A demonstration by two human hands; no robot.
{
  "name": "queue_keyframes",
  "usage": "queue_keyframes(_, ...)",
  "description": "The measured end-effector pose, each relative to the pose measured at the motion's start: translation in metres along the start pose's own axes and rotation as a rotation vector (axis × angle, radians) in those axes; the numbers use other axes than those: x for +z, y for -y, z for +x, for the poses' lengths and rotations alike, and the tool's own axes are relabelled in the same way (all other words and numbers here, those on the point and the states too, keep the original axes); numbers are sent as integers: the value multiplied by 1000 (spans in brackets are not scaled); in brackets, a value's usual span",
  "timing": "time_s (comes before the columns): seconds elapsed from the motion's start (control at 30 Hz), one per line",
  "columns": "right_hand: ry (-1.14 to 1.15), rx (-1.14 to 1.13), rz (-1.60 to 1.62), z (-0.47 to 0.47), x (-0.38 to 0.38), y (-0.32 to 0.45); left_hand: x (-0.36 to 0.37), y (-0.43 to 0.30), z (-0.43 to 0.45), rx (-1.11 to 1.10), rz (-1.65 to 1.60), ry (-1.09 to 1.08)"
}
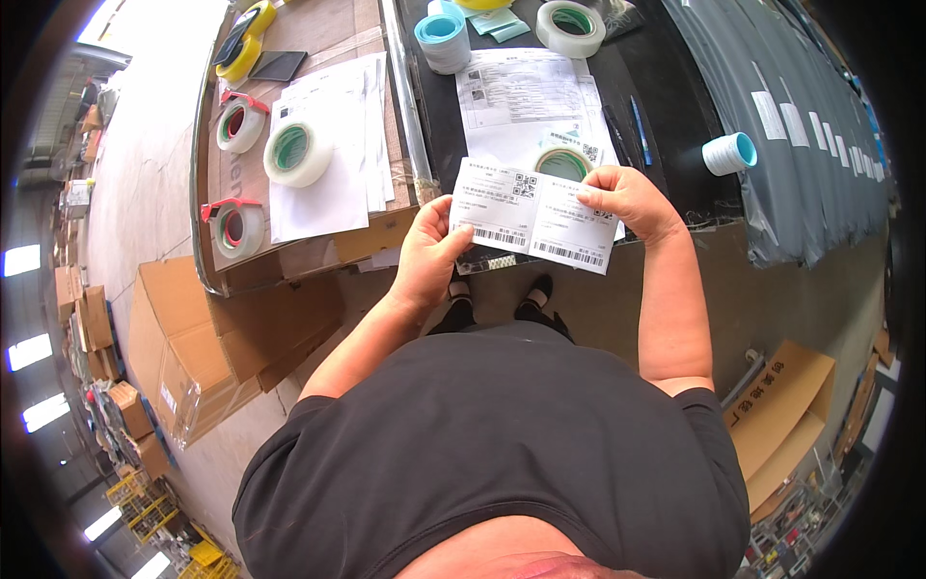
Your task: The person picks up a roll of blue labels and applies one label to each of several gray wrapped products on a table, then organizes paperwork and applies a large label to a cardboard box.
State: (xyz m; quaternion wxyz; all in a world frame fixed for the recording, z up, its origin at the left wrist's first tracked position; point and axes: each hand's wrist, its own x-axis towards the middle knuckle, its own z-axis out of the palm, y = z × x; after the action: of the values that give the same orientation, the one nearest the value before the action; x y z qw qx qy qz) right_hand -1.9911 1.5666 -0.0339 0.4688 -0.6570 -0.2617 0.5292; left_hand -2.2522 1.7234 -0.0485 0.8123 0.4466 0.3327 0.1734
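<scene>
A folded or paired white sheet of printed labels (499,213) with barcodes and square codes spans the space between my hands. Its left edge is pinched in my left hand (432,250). My right hand (636,203) grips the upper right corner between thumb and fingers. Partly hidden behind the sheet, a roll of clear tape (564,161) with a green core rests on printed papers (524,94). A pen (641,130) with a blue barrel lies right of those papers, beside a dark pen (617,135).
On the left cardboard-topped table (347,29) are a tape roll (295,153) on papers, two red tape dispensers (235,228) and a dark phone-like slab (278,66). Label rolls (729,153) flank grey wrapped packages (781,94). Cardboard boxes (184,347) stand on the floor.
</scene>
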Motion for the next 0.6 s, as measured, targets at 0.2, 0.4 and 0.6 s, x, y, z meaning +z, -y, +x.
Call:
queue_keyframes(0.2,7,0,0,4,-2,1,-2,3,5,0,10,-4)
queue_keyframes(0.4,-88,52,-144,13,0,-2,-12,8,15,376,647,-14)
queue_keyframes(0.6,-151,100,-308,33,-2,-20,-21,-45,75,753,1212,-179)
